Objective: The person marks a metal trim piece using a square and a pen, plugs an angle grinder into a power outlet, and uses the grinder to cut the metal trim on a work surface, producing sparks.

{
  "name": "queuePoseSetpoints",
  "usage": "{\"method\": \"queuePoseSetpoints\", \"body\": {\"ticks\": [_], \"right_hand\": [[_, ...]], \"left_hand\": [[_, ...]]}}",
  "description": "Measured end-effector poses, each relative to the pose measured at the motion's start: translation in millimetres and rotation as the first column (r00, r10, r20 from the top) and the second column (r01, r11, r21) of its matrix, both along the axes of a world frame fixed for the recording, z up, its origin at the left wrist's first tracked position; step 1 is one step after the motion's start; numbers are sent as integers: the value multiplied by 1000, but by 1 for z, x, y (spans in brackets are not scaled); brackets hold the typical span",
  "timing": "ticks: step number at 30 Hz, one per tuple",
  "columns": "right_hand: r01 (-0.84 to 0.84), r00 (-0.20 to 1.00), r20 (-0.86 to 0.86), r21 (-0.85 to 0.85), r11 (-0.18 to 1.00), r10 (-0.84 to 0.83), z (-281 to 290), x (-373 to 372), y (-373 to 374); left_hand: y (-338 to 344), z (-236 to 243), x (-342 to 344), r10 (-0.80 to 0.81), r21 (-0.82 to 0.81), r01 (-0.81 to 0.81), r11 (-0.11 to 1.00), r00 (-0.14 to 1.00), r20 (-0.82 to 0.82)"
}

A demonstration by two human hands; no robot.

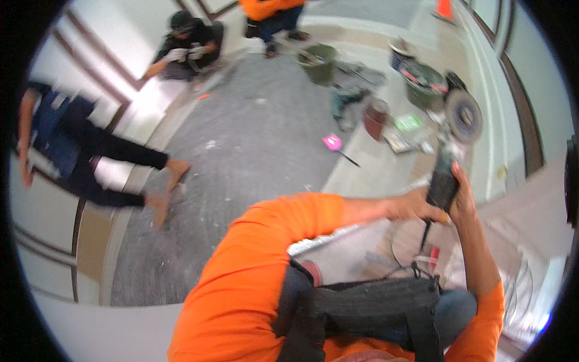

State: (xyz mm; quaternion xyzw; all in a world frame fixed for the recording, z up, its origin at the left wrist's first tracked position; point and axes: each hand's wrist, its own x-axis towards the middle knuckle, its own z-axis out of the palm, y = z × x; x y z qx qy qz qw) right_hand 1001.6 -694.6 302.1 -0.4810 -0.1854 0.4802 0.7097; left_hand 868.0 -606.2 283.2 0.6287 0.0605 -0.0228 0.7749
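Note:
An angle grinder [444, 184] with a dark body points away from me, at the right of the view. Its large round disc [464, 117] is at the far end, with a black part beside it. From the left, my left hand [416, 204] grips the rear of the body, thumb across it. On the opposite side my right hand [462, 194] is closed round the same body. A dark cord [426, 235] hangs from the tool's near end toward a red-and-white piece [432, 256] by my lap. Motion blur hides whether the disc is turning.
Ahead lie a green bucket [319, 71], a second bucket of tools [422, 96], a dark red pot [375, 123], a teal power tool [345, 102], a green packet [408, 123] and a pink tag-like thing [332, 142]. People sit or stand left and ahead; an orange cone [444, 9] stands far right.

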Motion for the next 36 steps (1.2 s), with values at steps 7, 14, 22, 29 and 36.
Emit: {"method": "queuePoseSetpoints", "body": {"ticks": [7,14,22,29,36], "right_hand": [[284,856,459,-31,958,-239,-34,-1,3],[54,982,182,-2,999,-53,-18,9,-23],[23,980,-196,53,998,-12,-54,14,-35],[-55,936,-347,9,998,55,-70,1,-20],[-106,923,-377,-65,992,74,-76,2,-36]], "left_hand": [[-11,-20,4,69,55,-61,997,984,-162],[-2,-18,6,-237,-363,160,918,955,-178],[-61,-34,9,215,-189,-257,948,953,-213],[-44,-44,-8,204,-209,-281,937,922,-329],[-60,-46,-14,229,-213,-315,925,908,-350]]}}
